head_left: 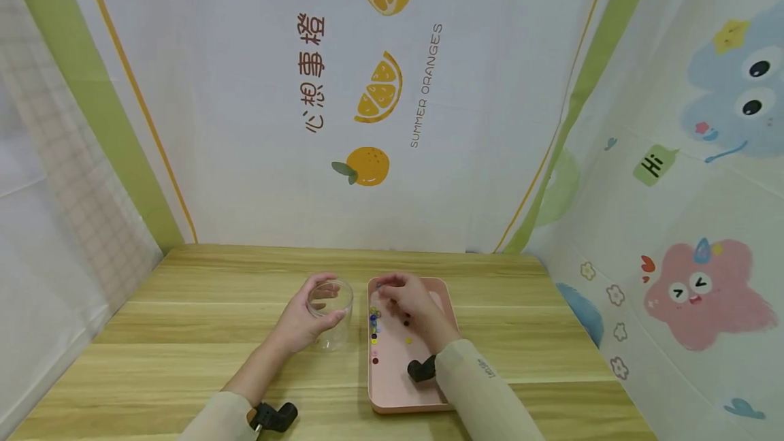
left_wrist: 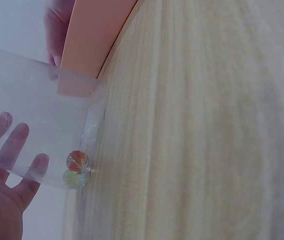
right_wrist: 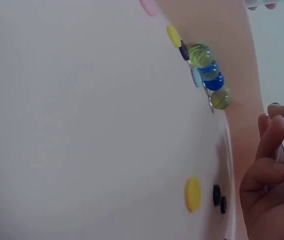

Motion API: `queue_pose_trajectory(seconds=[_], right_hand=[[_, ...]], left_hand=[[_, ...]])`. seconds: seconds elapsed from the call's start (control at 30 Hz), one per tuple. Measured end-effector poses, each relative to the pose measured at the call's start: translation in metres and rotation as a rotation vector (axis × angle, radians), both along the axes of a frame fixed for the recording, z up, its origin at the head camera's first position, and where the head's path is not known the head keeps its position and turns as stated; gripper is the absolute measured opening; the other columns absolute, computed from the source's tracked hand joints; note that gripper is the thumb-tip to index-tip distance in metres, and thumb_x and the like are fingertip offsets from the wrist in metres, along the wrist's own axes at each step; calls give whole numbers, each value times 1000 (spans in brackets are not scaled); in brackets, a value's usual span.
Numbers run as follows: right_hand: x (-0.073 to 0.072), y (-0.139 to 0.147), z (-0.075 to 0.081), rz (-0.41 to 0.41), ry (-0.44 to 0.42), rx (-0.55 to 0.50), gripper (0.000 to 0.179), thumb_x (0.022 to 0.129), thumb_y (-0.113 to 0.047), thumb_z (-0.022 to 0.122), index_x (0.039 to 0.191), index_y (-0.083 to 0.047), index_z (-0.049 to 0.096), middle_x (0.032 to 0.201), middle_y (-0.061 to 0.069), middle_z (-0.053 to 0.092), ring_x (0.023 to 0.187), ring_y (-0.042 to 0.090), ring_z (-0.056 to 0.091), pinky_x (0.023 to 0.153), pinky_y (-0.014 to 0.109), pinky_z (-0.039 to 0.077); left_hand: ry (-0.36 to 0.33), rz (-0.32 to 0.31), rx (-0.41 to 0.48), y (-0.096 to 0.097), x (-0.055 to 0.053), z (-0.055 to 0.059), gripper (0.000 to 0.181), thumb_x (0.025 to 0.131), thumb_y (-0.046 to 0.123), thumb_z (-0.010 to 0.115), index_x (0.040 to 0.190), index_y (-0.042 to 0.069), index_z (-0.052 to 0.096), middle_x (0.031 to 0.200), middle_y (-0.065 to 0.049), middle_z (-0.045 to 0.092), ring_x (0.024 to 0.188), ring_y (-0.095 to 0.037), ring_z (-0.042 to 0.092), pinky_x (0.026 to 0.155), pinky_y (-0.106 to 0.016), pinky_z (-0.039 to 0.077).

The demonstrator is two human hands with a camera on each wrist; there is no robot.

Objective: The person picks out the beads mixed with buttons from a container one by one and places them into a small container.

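My left hand point(head_left: 298, 324) grips a clear jar point(head_left: 333, 340) round its side, upright on the table left of the tray. In the left wrist view, an orange-red marble point(left_wrist: 77, 161) and a yellow-green marble point(left_wrist: 73, 177) lie at its bottom. My right hand point(head_left: 418, 306) is over the far left part of the pink tray point(head_left: 392, 390), thumb and fingers pinched together; a small bluish thing point(head_left: 378, 286) shows at the fingertips, mostly hidden. Along the tray's left side runs a line of glass marbles point(right_wrist: 213, 81) and flat buttons, among them a yellow button point(right_wrist: 174, 36).
Farther right in the tray lie another yellow button point(right_wrist: 193, 194) and small black buttons point(right_wrist: 216, 195). The wooden table point(head_left: 245, 291) ends at a printed cloth wall point(head_left: 245, 209) behind. A second cloth point(head_left: 612, 237) hangs along the right side.
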State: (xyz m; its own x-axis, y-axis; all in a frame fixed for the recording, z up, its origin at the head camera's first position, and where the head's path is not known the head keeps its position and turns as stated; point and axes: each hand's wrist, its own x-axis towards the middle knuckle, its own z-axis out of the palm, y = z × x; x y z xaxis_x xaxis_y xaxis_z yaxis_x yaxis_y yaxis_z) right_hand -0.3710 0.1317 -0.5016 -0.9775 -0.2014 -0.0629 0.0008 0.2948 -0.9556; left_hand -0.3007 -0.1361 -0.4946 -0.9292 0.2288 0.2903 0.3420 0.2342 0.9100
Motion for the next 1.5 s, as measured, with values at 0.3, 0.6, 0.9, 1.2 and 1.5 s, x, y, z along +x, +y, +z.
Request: queue_pose_trajectory(seconds=[0.3,0.6,0.9,1.2,1.5], right_hand=[[7,9,13,6,34,1,26,107,-21,72,130,-9,76,114,11,76,79,16,61,67,29,52],[7,15,20,7,18,-70,32,107,-20,71,135,-4,72,115,6,73,76,16,57,62,29,43],[11,18,29,-10,37,-68,34,107,-21,72,136,-5,72,109,1,72,76,15,58,62,29,40],[15,21,34,0,60,-102,36,106,-19,71,138,-3,70,110,1,72,73,14,57,60,28,37],[20,24,36,22,82,-137,27,106,-18,71,132,-9,74,108,1,71,72,14,56,58,26,38]], left_hand=[[3,-3,3,1,0,-1,66,95,15,85,152,14,53,144,-25,66,135,-41,62,113,-66,50],[15,-1,-1,0,-2,-3,66,95,16,85,152,15,53,143,-26,66,135,-40,62,112,-65,51],[6,8,-2,0,0,0,67,94,15,85,152,16,53,143,-26,65,134,-38,62,112,-62,51],[14,10,2,-1,0,0,68,93,14,85,153,12,52,142,-27,65,134,-39,62,111,-63,51],[14,4,3,0,-1,0,67,93,15,85,152,15,53,142,-27,65,134,-39,62,111,-63,51]])
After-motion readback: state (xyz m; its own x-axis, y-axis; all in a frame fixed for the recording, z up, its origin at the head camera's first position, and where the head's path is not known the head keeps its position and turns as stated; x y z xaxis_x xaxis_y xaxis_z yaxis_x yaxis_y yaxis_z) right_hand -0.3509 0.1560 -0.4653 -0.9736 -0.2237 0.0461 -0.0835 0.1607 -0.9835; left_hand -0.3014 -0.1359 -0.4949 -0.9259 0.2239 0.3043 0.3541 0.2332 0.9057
